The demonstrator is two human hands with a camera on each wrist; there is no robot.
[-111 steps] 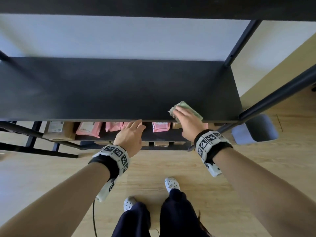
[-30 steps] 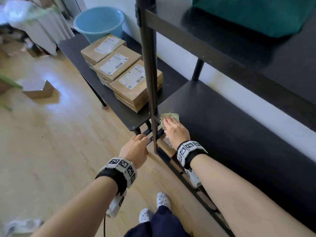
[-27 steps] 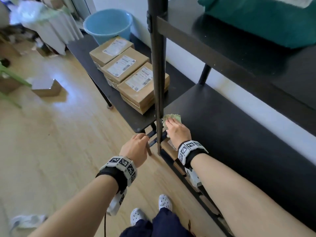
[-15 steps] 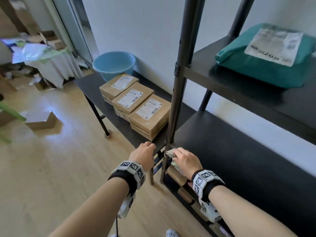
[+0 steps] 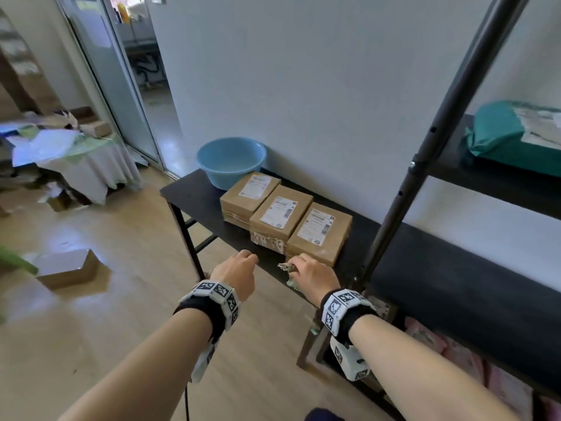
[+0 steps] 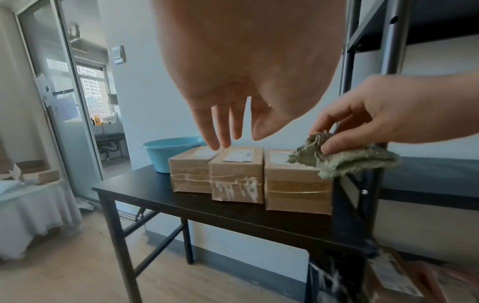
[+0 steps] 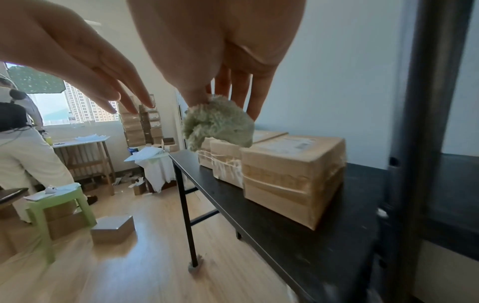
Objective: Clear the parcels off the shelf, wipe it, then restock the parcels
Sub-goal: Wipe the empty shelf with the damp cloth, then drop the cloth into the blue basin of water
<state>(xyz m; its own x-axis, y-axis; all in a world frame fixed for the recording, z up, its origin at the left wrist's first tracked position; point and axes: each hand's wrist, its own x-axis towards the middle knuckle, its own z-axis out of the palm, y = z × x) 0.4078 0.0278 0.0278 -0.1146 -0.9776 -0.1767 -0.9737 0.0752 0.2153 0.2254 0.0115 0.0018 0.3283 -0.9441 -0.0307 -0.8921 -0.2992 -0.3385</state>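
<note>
Three brown cardboard parcels point(image 5: 280, 214) stand in a row on a black side table point(image 5: 188, 189) left of the shelf unit. My right hand point(image 5: 296, 265) pinches a crumpled green cloth point(image 7: 217, 127) in the air just before the nearest parcel point(image 5: 318, 235), above the table's front edge. My left hand point(image 5: 243, 265) hovers beside it to the left with straight, relaxed fingers point(image 6: 220, 133) and holds nothing. The bare black shelf board point(image 5: 455, 284) lies to the right, behind a black upright post point(image 5: 425, 165).
A blue basin point(image 5: 230, 161) sits at the table's far end. A teal parcel point(image 5: 516, 138) lies on the upper shelf and pink parcels point(image 5: 461, 357) on the lowest one. A cardboard box point(image 5: 69, 267), a green stool point(image 7: 59, 205) and a person point(image 7: 15, 133) stand left.
My right hand has lifted the cloth off the shelf's left end and carried it left past the post to the side table. The left hand moved up and left with it.
</note>
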